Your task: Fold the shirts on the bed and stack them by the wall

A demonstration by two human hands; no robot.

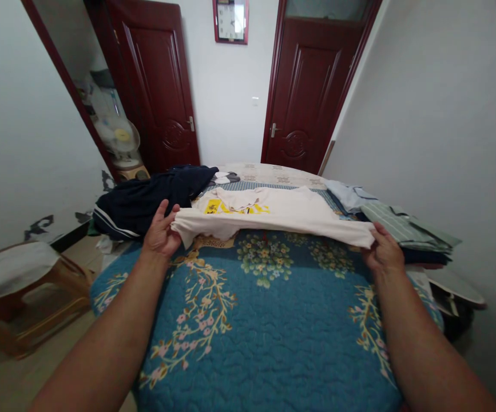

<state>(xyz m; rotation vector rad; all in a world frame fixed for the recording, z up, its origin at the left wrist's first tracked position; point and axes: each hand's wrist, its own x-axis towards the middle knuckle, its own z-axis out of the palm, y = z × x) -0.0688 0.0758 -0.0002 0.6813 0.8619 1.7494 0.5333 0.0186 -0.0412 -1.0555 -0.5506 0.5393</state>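
Observation:
A white T-shirt [290,209] with a yellow print is stretched sideways between my two hands, its near edge lifted off the table and its far part lying flat. My left hand [161,232] pinches the shirt's left end, beside a heap of dark navy clothing. At the right end, my right hand [384,249] is closed on the fabric, close to a stack of folded clothes. Beneath the shirt lies a blue quilted cover [290,326] with flower patterns.
Dark navy clothing [157,197] with white stripes is heaped at the left. Folded clothes [411,229] are stacked at the right. A stool [20,269] stands left of the table, and a fan [119,137] is behind it. Two dark red doors [157,80] are in the far wall.

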